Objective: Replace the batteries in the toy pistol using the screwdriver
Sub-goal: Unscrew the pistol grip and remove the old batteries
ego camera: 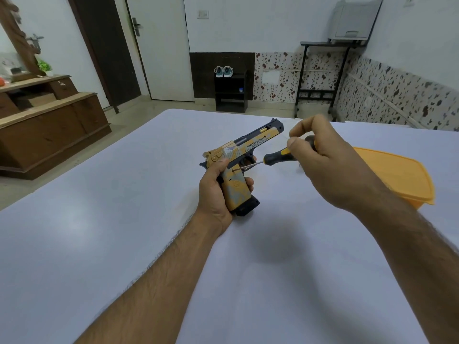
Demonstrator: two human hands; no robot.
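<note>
A tan and dark blue toy pistol [246, 145] is held above the white sheet, barrel pointing away to the right. My left hand [216, 192] grips its handle from the left. My right hand [330, 165] pinches the black and yellow handle of a screwdriver [278, 157] between thumb and fingers. The thin metal shaft slants down to the left, and its tip touches a small screw hole at the top of the pistol's grip. No batteries are in sight.
An orange plastic container [397, 175] lies on the white sheet [124, 219] to the right, partly behind my right hand. A wooden dresser [49, 125] stands at the left, a black shoe stand [231, 93] and a black frame table [323, 70] against the far wall.
</note>
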